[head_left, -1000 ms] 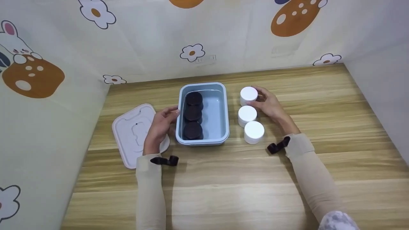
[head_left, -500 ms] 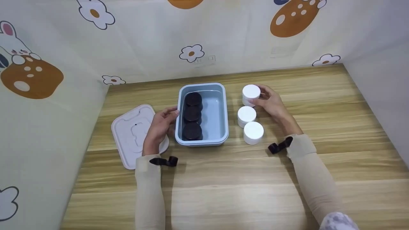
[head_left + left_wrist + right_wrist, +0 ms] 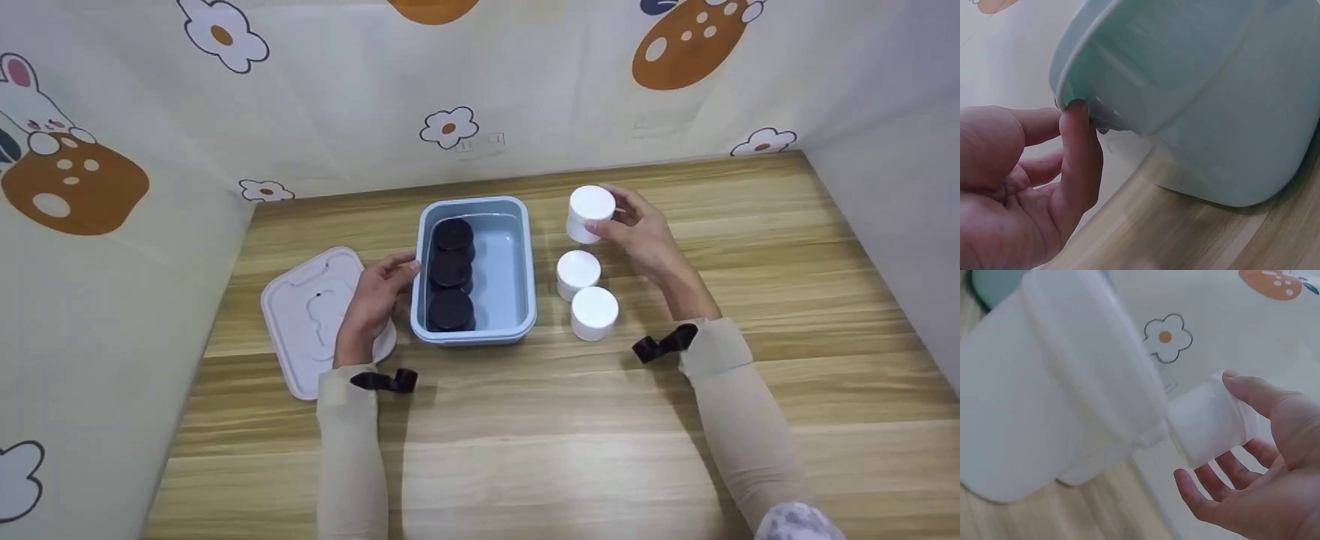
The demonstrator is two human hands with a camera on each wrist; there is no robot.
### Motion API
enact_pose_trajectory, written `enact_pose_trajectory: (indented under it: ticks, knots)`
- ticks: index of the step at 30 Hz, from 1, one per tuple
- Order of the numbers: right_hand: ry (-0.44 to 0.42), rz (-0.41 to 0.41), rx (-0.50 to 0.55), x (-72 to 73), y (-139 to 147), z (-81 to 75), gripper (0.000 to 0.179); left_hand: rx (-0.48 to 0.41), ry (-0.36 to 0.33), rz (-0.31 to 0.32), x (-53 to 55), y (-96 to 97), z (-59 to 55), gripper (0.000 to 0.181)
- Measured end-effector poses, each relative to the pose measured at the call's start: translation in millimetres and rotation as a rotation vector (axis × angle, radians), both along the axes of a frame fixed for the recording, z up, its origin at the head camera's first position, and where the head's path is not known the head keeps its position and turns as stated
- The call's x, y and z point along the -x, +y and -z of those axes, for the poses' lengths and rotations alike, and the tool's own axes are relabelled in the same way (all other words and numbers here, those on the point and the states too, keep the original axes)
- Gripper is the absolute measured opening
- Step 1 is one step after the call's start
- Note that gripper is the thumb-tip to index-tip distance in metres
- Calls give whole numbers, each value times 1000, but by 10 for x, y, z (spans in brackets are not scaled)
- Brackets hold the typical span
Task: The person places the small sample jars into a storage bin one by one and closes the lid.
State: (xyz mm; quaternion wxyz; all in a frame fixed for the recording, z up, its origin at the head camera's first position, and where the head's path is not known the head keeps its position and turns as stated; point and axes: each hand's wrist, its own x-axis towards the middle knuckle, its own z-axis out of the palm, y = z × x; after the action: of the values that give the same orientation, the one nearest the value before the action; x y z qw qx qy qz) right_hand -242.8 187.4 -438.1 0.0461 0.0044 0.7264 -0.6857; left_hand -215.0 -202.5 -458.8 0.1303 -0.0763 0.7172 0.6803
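My right hand grips a white lidded jar at the back right, thumb on the near side and fingers behind it. In the right wrist view the held jar is tilted, with the fingers below it. Two similar white jars, the middle one and the nearest one, stand on the table beside the box. My left hand holds the left rim of a light blue box. The left wrist view shows its fingertips under the rim of the box. Three dark-lidded jars line the box's left side.
A pale, flat lid lies on the wooden table at the left, partly under the left forearm. A patterned wall covering rises behind the table and at the left. The box's right half shows its bare floor.
My right hand has raised its white jar and carried it slightly farther back, away from the other two white jars. The left hand stays at the box rim.
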Motion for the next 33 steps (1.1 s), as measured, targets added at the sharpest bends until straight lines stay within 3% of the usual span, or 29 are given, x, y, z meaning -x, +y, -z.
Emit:
enact_pose_trajectory:
  ticks: [10,20,26,33]
  knots:
    - [48,-38,-23,-138,-181,-215,68,-3,-4,4,-17,-15,15,44]
    - [101,-99,-19,-242,-310,-376,66,5,-52,2,-3,-23,-13,45]
    - [101,-148,22,-310,-380,-480,63,8,-55,17,4,-28,4,44]
    - [101,-225,0,-260,-441,-589,65,-15,-30,7,14,-15,37,45]
